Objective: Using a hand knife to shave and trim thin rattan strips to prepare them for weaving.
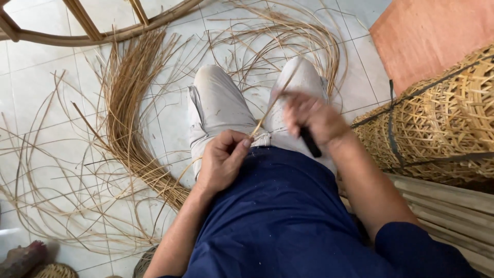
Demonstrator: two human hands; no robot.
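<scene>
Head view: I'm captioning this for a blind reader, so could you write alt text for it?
A seated person's left hand pinches a thin rattan strip over their lap while the right hand grips a dark-handled tool against it. Loose cane strands curve across the white tiled floor, and stacked woven baskets sit to the right.

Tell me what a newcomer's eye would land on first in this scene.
First the two hands at the centre: the left hand pinches a thin cane strip over the lap, while the right hand grips a dark-handled tool against it. Next, the big curved bundle of cane strands fanned across the white tiled floor on the left, and the woven cane baskets stacked at right.
</scene>
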